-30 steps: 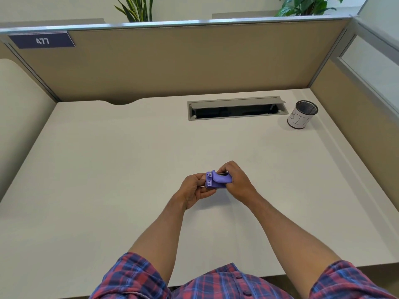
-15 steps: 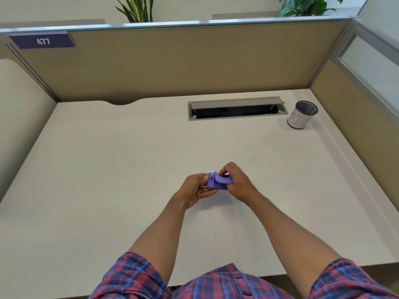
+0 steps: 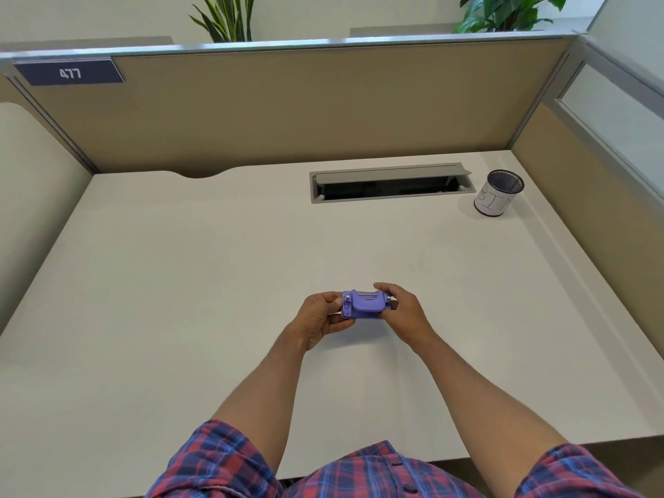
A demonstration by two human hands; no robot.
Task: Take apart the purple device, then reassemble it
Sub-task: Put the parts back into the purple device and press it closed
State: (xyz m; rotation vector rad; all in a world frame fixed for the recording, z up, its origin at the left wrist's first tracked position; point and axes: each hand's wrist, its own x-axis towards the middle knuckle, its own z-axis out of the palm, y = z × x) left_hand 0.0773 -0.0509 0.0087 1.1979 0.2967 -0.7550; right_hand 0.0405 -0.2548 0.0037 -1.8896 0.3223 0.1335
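The purple device (image 3: 363, 305) is a small plastic block with a raised lever on top and silver pins at both ends. It is held level just above the middle of the white desk (image 3: 179, 282). My left hand (image 3: 319, 319) grips its left end with thumb and fingers. Around its right end my right hand (image 3: 402, 310) is closed, with the fingers curled over the far side. The underside of the device is hidden.
A black mesh cup with a white paper label (image 3: 497, 193) stands at the back right. A grey cable slot with an open lid (image 3: 391, 183) is set into the desk's rear. Tan partition walls (image 3: 323, 102) enclose the desk on three sides.
The device has been turned from tilted and partly covered to level, with its top now facing me. My right hand has shifted from over the top to the right end.
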